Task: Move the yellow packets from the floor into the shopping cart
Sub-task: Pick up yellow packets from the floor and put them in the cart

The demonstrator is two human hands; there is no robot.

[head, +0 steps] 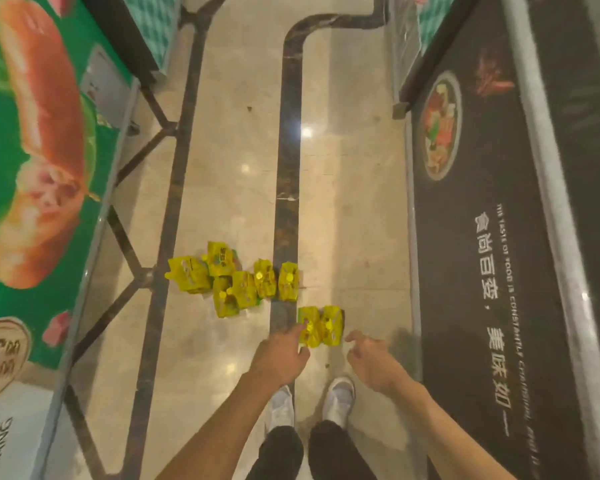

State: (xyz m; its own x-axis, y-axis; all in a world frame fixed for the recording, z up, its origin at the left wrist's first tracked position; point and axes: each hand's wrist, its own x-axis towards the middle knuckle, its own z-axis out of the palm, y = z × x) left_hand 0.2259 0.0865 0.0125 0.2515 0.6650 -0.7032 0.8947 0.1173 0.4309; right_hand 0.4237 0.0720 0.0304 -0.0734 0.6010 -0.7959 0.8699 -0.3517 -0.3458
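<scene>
Several yellow packets lie on the marble floor. A cluster of them [234, 280] sits ahead of me, partly across a dark floor stripe. Two more yellow packets [321, 325] lie side by side closer to my feet. My left hand [281, 355] reaches down with its fingertips touching the left one of that pair, without a visible grip. Just right of the pair, my right hand [369, 358] hovers with fingers apart and holds nothing. No shopping cart is in view.
A green display stand with a sausage picture [39, 150] borders the aisle on the left. A black display stand with a hotpot picture [482, 202] borders it on the right. My white shoes [340, 396] stand just behind the near packets.
</scene>
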